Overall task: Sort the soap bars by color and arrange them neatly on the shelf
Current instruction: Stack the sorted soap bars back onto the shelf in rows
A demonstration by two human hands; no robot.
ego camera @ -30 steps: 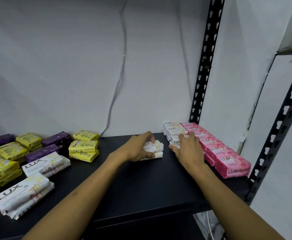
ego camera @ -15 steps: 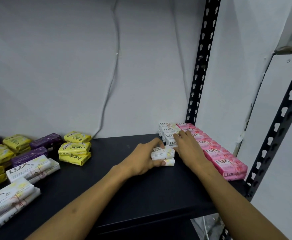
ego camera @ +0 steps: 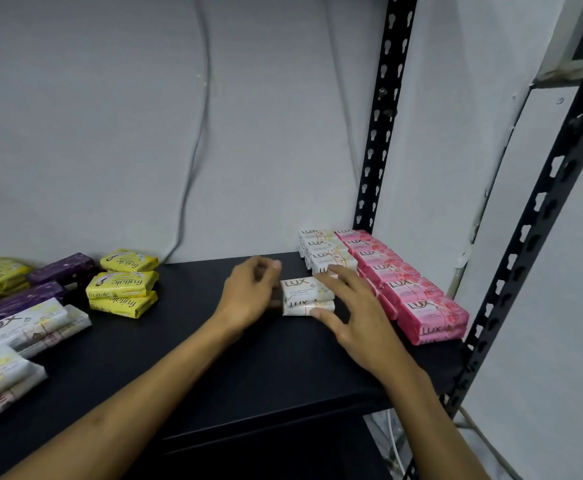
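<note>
Near the middle of the frame, a stack of two white soap bars [ego camera: 306, 297] lies on the black shelf [ego camera: 248, 368], just in front of the row of white soaps [ego camera: 328, 252]. The left hand [ego camera: 248, 296] is at the stack's left end with its fingers curled, but whether it grips the stack cannot be told. The right hand [ego camera: 356, 313] has its fingers spread, and the thumb touches the lower bar. Right of these runs a row of pink soaps [ego camera: 411, 292]. At the left edge lie yellow soaps [ego camera: 122, 285], purple soaps [ego camera: 61, 271] and more white soap packs [ego camera: 30, 327].
</note>
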